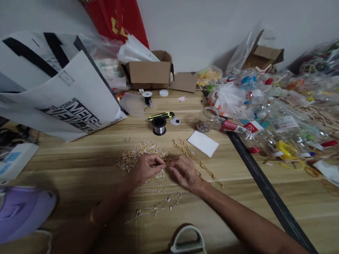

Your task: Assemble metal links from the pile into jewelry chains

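My left hand (147,167) and my right hand (185,172) meet fingertip to fingertip at the table's middle. The fingers of both are pinched together; whatever lies between them is too small to make out. Partly behind my left hand is a heap of small gold and silver jewellery pieces (140,150). Gold chains (205,168) with small ornaments run beside and beyond my right hand. Closer to me lies a silver chain (158,208), and a shorter silver one (150,190) is just above it.
Beyond the hands stand a wire spool (159,127), a yellow-black utility knife (162,115), a clear jar (207,120) and a white card (203,143). Scissors (188,246) lie at the front. A purple iron (18,217) and white bag (81,97) are left; plastic bottles (274,122) crowd the right.
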`<state>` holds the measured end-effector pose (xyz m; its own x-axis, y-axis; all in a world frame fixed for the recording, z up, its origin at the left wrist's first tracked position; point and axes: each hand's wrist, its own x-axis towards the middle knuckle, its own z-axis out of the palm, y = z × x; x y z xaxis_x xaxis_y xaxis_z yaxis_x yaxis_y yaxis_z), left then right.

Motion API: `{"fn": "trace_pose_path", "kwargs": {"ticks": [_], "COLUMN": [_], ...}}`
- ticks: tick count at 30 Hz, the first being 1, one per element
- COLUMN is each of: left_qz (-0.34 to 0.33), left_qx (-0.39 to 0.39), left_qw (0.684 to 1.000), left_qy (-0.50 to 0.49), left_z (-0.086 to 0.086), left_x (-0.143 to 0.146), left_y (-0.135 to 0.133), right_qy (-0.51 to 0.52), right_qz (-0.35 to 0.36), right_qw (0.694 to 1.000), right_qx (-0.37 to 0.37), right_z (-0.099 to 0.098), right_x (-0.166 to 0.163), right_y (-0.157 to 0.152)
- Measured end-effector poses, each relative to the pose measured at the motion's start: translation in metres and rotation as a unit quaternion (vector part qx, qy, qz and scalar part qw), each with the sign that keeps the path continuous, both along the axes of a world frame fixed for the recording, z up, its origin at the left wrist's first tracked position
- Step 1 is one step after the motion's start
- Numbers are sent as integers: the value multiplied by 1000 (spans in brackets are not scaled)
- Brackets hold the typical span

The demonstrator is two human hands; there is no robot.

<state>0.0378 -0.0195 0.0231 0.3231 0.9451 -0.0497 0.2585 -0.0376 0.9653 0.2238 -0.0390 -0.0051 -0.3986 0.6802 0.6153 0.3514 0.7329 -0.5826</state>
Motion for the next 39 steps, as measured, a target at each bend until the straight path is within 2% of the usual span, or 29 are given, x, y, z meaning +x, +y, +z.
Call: {"fn": "trace_pose_path", "kwargs": {"ticks": [8, 25, 39], "left_qz": [10, -13, 1], "left_qx": [-28, -91, -107], "left_qw": [999, 995, 994], "left_qy": [-25, -46, -36], "left_z": [-6, -15, -10], "left_x": [0, -2, -2], "left_y": [3, 6, 6], "right_qy": [-5, -16, -23], "right_qz": [-3, -16, -9], "right_qw": [1000, 1000, 1000], "right_qx": [11, 5, -1], "right_z": [0, -6, -6], "right_x": [0, 0, 1], "right_y": [2, 3, 4]}}
